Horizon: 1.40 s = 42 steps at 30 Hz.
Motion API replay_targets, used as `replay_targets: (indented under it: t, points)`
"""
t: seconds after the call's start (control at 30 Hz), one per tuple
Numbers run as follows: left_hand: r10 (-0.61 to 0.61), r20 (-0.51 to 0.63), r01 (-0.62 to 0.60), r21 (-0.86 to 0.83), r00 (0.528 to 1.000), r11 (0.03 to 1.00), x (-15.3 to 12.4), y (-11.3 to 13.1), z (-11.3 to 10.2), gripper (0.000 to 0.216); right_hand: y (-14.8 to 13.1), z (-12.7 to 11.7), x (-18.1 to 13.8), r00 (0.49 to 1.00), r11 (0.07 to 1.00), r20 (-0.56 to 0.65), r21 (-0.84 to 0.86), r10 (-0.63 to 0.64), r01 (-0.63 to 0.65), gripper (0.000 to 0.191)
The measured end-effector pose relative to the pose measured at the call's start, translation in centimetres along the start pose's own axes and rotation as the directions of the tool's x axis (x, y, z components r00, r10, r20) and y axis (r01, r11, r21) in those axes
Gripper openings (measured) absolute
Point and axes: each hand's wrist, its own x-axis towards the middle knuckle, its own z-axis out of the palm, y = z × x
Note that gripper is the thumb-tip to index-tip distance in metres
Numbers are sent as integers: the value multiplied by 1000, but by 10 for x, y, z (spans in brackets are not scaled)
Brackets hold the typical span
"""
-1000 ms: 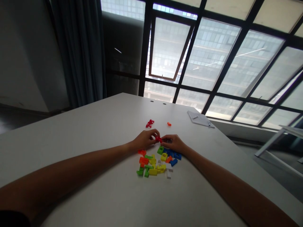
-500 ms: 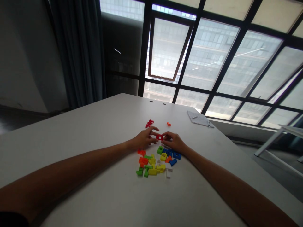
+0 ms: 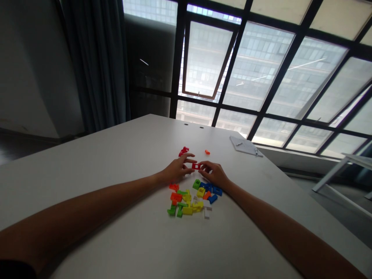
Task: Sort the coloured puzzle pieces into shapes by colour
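Observation:
A small red plastic piece with a rectangular opening (image 3: 196, 166) sits between my hands, just above the table. The fingertips of my left hand (image 3: 176, 169) pinch its left end, and those of my right hand (image 3: 213, 173) meet its right end. Just below my hands lies a loose pile of green, yellow, orange, blue and white plastic puzzle pieces (image 3: 192, 198). A red cluster of pieces (image 3: 183, 151) lies beyond my left fingers, and a small orange piece (image 3: 207, 152) lies beyond the red one in my hands.
All of this is on a white table (image 3: 122, 182), whose far corner and right edge are in view. A notepad with a pen (image 3: 245, 146) lies at the far right. Large gridded windows stand behind the table, and a white metal frame (image 3: 340, 180) stands on the floor to the right.
The red piece has turned flatter and moved slightly up the view, away from the pile. My hands have shifted with it, and the other pieces have not moved.

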Motion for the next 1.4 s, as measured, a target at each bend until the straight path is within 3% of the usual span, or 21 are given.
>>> replay_targets:
  t: [0.23, 0.7, 0.9, 1.0, 1.1, 1.23, 1.3, 1.4]
  points:
    - [-3, -56, 7, 59, 998, 998, 5, -12, 0, 43, 2, 1, -1, 998, 999, -63, -43, -13, 11, 27]
    - [30, -38, -26, 96, 999, 995, 3, -9, -2, 37, 1, 0, -1, 999, 999, -43, -45, -30, 28, 28]
    - [29, -66, -15, 200, 997, 980, 8, -8, -10, 38, 1, 0, 0, 998, 1000, -56, -11, 25, -26, 39]
    - [43, -110, 7, 420, 993, 907, 12, -11, -25, 37, 2, 1, 0, 998, 999, -54, -12, 40, -41, 37]
    - [50, -186, 83, 644, 981, 761, 13, -21, -39, 42, 3, 2, 1, 999, 999, -39, -33, 37, -38, 33]
    - [-91, -319, 298, 697, 943, 652, 11, -31, -44, 50, 4, 3, 1, 999, 997, -38, -69, 38, -40, 27]
    - [-101, -301, 297, 727, 948, 618, 10, -32, -42, 42, 3, 3, 2, 999, 996, -46, -83, 29, -33, 23]
    - [-36, -216, 195, 781, 976, 593, 9, -31, -40, 35, 2, 2, 2, 999, 998, -32, -62, 28, -30, 19]
